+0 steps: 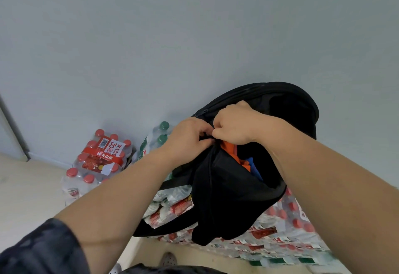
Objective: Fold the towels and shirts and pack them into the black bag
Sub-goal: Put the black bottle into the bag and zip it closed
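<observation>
Both hands meet at the mouth of the soft black fabric bag (233, 191). Left hand (190, 137) and right hand (235, 124) have their fingers curled and pinch its rim along the zip line. A zip pull may be pinched too, but the fingertips hide it. Orange cloth (233, 155) and blue cloth (253, 165) show inside. Bag sits on stacked shrink-wrapped packs of bottled water (269, 237). Judgement: limp, light, sagging; hold the rim fabric beside the zip, not the slack body. Farther off: red-capped bottle pack (101, 157) by the grey wall (194, 36).
</observation>
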`<action>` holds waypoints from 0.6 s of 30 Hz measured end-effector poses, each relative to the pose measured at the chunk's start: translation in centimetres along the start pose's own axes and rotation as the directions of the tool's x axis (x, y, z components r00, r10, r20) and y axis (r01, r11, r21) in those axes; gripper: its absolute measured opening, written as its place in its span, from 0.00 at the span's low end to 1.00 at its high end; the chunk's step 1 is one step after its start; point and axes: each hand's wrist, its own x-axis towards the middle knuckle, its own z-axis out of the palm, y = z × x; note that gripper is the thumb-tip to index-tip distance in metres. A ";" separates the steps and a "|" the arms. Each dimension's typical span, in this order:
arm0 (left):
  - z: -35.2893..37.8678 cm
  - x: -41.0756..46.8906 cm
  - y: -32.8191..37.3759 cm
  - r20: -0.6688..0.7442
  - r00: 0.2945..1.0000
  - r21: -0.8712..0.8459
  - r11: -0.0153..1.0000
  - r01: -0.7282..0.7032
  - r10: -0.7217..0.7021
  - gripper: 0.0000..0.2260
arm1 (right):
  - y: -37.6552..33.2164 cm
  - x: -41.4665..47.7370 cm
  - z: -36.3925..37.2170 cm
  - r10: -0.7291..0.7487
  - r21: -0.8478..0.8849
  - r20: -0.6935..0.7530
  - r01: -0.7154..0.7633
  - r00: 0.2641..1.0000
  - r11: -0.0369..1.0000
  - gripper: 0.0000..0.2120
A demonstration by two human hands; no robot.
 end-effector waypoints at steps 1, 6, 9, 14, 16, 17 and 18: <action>0.1 0.2 0.1 0.005 1.000 0.006 1.000 -0.007 0.007 0.05 | 0.0 0.0 0.0 0.012 0.010 0.031 -0.012 0.999 1.000 0.15; -1.1 0.2 -0.9 -0.021 0.999 -0.026 0.999 0.038 -0.039 0.03 | 1.1 -1.0 -0.7 0.027 0.240 0.062 -0.041 0.998 0.970 0.17; -1.9 -0.2 -1.9 -0.028 0.995 -0.045 0.994 0.096 -0.098 0.04 | 1.3 -1.9 -0.6 0.009 0.245 0.004 -0.009 1.000 0.970 0.19; -2.3 0.0 -1.3 -0.013 0.993 -0.080 0.990 0.116 -0.117 0.05 | 2.0 -2.9 -0.9 0.028 0.159 -0.089 -0.014 0.996 0.987 0.19; -2.7 0.3 -1.0 0.007 0.994 -0.061 0.993 0.105 -0.105 0.05 | 2.1 -3.5 -0.9 0.035 0.142 -0.105 -0.020 0.994 0.990 0.18; -2.8 0.5 -0.8 0.018 0.995 -0.052 0.993 0.102 -0.101 0.06 | 2.0 -3.6 -0.8 0.039 0.135 -0.113 -0.023 0.993 0.991 0.17; -2.8 0.6 -0.6 0.025 0.995 -0.044 0.995 0.092 -0.091 0.06 | 2.0 -3.6 -0.7 0.046 0.133 -0.123 -0.030 0.991 0.991 0.17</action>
